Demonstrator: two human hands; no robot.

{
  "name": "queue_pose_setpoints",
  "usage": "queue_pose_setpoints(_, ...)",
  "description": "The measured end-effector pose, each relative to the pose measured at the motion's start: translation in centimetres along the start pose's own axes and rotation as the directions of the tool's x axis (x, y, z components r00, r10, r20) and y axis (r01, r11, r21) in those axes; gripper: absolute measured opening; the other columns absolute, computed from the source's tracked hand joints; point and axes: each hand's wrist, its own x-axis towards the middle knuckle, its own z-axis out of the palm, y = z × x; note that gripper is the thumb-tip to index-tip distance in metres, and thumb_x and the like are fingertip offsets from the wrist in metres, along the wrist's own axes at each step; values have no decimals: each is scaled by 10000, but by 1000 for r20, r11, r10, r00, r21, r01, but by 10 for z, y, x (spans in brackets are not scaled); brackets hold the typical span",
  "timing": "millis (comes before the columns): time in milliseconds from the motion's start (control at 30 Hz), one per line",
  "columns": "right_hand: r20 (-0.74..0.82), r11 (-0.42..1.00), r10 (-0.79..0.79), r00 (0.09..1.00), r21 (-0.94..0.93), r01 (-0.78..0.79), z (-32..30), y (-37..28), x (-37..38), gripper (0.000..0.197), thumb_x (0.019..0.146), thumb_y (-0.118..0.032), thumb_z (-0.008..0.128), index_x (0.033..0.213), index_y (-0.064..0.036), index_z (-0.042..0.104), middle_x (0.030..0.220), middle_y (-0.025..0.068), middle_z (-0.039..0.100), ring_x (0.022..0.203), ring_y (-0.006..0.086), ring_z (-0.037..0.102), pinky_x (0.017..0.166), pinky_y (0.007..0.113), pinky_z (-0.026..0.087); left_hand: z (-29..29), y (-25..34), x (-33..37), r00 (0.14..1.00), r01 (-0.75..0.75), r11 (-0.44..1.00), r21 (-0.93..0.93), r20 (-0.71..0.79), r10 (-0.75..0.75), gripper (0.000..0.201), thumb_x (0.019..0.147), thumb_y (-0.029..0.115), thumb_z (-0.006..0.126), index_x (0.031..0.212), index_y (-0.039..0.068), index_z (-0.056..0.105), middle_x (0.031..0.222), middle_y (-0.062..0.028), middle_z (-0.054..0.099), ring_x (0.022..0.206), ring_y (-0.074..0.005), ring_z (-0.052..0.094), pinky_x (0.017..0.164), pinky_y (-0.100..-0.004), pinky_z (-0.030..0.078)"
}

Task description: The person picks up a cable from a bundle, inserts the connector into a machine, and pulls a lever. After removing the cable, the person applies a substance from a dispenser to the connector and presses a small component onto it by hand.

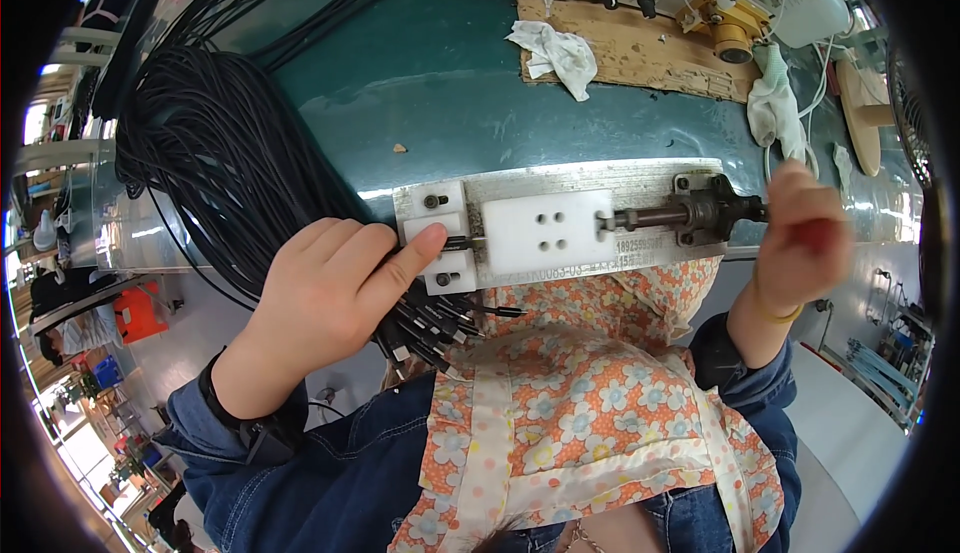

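black cable (458, 243) held under left hand (335, 288), tip at white block (515, 233); right hand (797, 253) blurred at red knob (822, 237), grip cannot be told. cable likely light, bendy; best pinched just behind stiffer-looking tip.

A crumpled white cloth (560, 57) lies partly on a brown board (640, 53).

Workshop with cable bundle (225, 138), toggle clamp (706, 211)

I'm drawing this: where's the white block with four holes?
In the head view, the white block is near the centre, over the metal plate, between the left hand and the right hand.
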Motion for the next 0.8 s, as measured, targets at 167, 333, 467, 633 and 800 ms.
queue_pose_setpoints(167, 399, 903, -72, 914, -364, 230, 16, -5, 7, 443, 935, -346, 300, 706, -22, 499, 515, 57, 402, 489, 165, 335, 507, 292, 274, 1, -1, -1, 993, -1, 998, -62, -115, -6, 368, 658, 78, 619, 1023, 44, 656, 778, -29, 525, 645, -184, 534, 560, -286, 438)
queue_pose_setpoints(333, 53, 986, 91, 994, 134, -97, 1, -3, 7, 461, 933, -381, 300, 689, -32, 477, 491, 35, 356, 504, 163, 314, 519, 300, 261, -3, -11, -4, 960, -77, 932, -354, -277, -25, 344, 645, 56, 640, 988, 41, 655, 808, -51, 539, 663, -201, 543, 565, -299, 440)
queue_pose_setpoints(467, 30, 992, 111, 993, 62, -112, 6, -4, 4, 472, 929, -411, 290, 666, -53, 451, 462, 13, 308, 510, 158, 285, 533, 306, 250, -4, -14, -3, 984, 31, 861, -508, -135, -116, 344, 627, 50, 651, 970, 30, 648, 850, -79, 554, 676, -216, 555, 571, -322, 451)
queue_pose_setpoints(633, -30, 969, 83, 996, 238, -74, 4, -1, 6, 468, 926, -409, 284, 652, -61, 437, 459, 11, 303, 505, 151, 269, 530, 305, 238, 8, -5, -1, 968, -50, 921, -387, -247, -51, 408, 600, 72, 655, 1005, 25, 644, 849, -93, 544, 676, -227, 551, 572, -327, 451)
queue_pose_setpoints(800, -195, 828, 261, 945, 548, -116, -22, 5, 7, 453, 919, -392, 278, 650, -64, 439, 455, 5, 306, 501, 148, 264, 533, 301, 234, -3, -4, 3, 998, 14, 979, -204, -64, -28, 476, 577, 94, 659, 1050, 38, 643, 831, -83, 534, 670, -229, 547, 565, -323, 447)
